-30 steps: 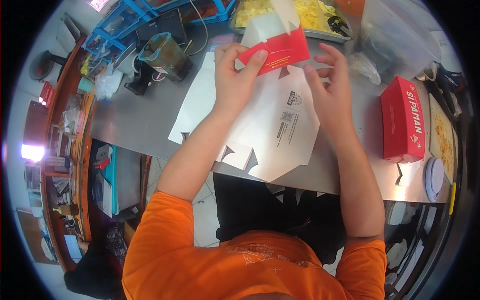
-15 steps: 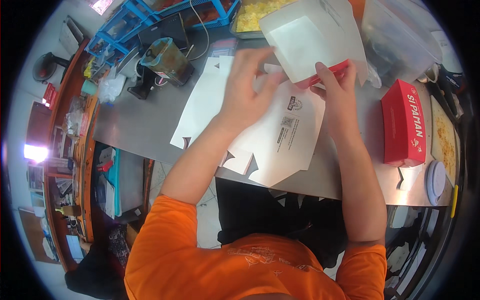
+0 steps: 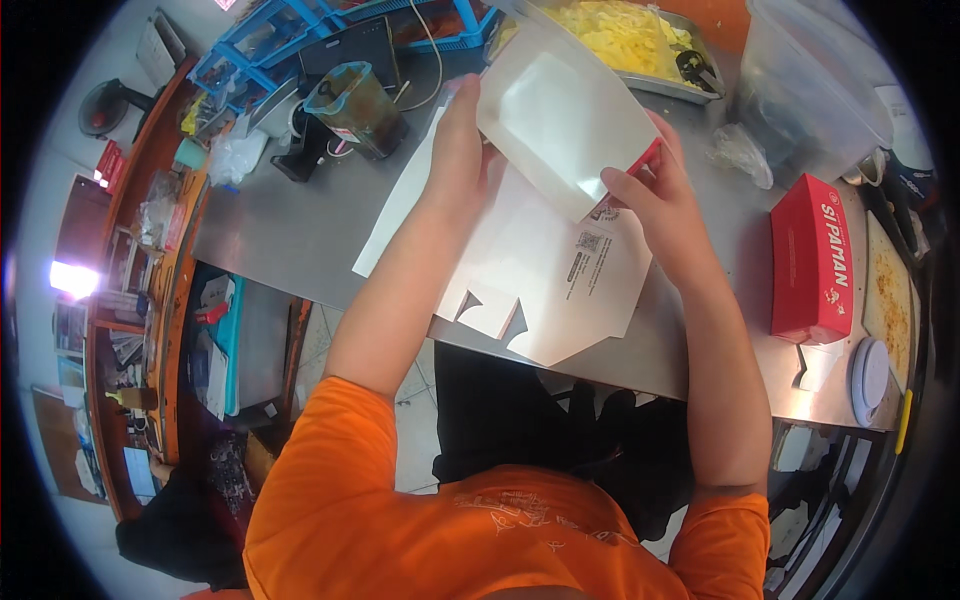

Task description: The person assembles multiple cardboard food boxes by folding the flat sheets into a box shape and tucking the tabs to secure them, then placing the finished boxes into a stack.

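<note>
A partly folded carton food box [image 3: 560,120], white inside with red on its outer face, is held tilted over the table. My right hand [image 3: 655,190] grips its near right corner, the thumb on the rim and the fingers behind the red wall. Against the box's left side lies my left hand [image 3: 460,145], its fingers partly hidden behind the wall. Beneath are flat white carton blanks [image 3: 570,310], stacked, printed with dark marks and cut with notches. To the right stands a folded red carton box [image 3: 810,260].
Behind the box is a metal tray [image 3: 690,92] of yellow food with a dark-handled utensil. A clear plastic tub [image 3: 810,90] stands back right. A blue-rimmed jug [image 3: 355,110] and blue crates [image 3: 270,50] are back left. A round lid [image 3: 872,380] lies near the right edge.
My left hand has moved from beside the box onto its left side. The box has shifted left and nearer, its raised flap tipping back and uncovering more of the food tray.
</note>
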The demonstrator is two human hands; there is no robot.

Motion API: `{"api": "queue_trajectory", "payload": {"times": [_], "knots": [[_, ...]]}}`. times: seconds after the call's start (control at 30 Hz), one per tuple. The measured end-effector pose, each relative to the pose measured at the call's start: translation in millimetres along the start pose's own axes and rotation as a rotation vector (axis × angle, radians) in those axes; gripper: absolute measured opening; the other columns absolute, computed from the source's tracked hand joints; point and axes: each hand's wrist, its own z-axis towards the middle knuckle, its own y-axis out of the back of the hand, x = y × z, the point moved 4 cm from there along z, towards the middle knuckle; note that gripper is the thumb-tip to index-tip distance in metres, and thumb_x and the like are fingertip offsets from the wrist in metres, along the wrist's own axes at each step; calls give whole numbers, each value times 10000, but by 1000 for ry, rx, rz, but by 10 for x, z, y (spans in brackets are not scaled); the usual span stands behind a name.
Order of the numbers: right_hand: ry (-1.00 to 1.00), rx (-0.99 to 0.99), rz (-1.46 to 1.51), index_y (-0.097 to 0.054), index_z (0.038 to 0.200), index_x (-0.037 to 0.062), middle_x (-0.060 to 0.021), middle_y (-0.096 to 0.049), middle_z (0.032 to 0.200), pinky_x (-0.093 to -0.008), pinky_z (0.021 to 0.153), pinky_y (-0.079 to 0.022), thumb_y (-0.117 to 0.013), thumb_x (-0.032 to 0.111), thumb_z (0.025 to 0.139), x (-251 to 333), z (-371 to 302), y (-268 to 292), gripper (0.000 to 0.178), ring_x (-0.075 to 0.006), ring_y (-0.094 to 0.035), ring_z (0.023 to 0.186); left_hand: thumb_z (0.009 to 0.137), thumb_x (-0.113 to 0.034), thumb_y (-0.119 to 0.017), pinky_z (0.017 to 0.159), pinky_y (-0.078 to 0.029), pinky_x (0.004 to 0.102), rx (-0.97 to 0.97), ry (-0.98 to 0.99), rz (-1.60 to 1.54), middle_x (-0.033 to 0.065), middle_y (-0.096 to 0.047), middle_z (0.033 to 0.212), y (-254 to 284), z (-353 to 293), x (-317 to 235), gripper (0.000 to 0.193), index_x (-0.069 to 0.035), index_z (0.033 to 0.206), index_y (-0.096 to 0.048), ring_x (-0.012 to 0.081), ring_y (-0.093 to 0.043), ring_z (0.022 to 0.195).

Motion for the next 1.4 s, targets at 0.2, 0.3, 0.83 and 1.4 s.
{"api": "queue_trajectory", "payload": {"times": [0.2, 0.3, 0.83, 1.4], "knots": [[33, -22, 11, -290, 1620, 73, -153, -568, 1389, -371, 974, -538, -724, 144, 968, -92, 58, 100, 787, -246, -650, 1176, 1118, -367, -518, 1068, -490, 364, 11, -36, -42, 82, -666, 1337, 88, 108, 31, 451, -21, 1396, -596, 191, -643, 1236], [28, -78, 47, -289, 1618, 58, -159, -568, 1378, -378, 992, -527, -722, 192, 993, 8, 18, 69, 772, -250, -639, 1202, 1109, -335, -522, 1062, -492, 366, -26, 33, -68, 86, -664, 1342, 134, 116, 84, 432, -15, 1389, -599, 190, -636, 1238], [-16, -261, 220, -307, 1650, 83, -119, -455, 1596, -450, 1232, -346, -428, 524, 1126, 47, 38, 171, 695, -241, -432, 1491, 1032, -340, -521, 1145, -424, 386, 183, 158, -35, 75, -610, 1451, -58, -8, 205, 560, -70, 1522, -491, 196, -569, 1340], [-35, -278, 285, -362, 1616, 138, -87, -497, 1548, -401, 1174, -378, -465, 511, 1114, 26, 26, 176, 634, -216, -461, 1437, 1118, -467, -456, 1141, -445, 403, 199, 129, -53, 88, -620, 1470, -152, -87, 169, 582, -56, 1526, -512, 233, -583, 1354]]}}
